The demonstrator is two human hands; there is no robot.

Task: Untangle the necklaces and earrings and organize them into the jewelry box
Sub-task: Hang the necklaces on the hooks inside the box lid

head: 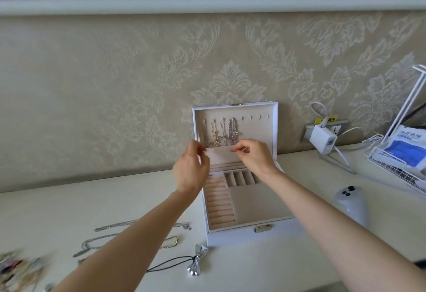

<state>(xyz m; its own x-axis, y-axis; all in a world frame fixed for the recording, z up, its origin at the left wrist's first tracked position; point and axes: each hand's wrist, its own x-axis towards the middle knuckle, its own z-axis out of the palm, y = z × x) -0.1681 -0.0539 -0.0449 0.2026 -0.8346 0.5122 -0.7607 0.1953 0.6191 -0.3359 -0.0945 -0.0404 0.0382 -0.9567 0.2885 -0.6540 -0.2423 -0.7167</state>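
Observation:
The white jewelry box (244, 234) stands open on the table, its lid (267, 130) upright against the wall. Several necklaces (219, 133) hang from hooks inside the lid, their ends at a beige pocket (221, 156). My left hand (191, 169) and my right hand (254, 156) are both raised to the pocket's top edge, fingertips pinched on it. Loose silver chains (113, 225), a gold chain (171, 242) and a black cord necklace with a silver bow (197, 261) lie on the table to the left. A blurred jewelry pile (16, 271) sits at the bottom left.
A white charger (321, 139) is plugged into a wall socket right of the box, with cables trailing over the table. A wire basket (391, 171) with blue and white packets stands at the far right, and a white rounded device (350, 204) sits in front of it.

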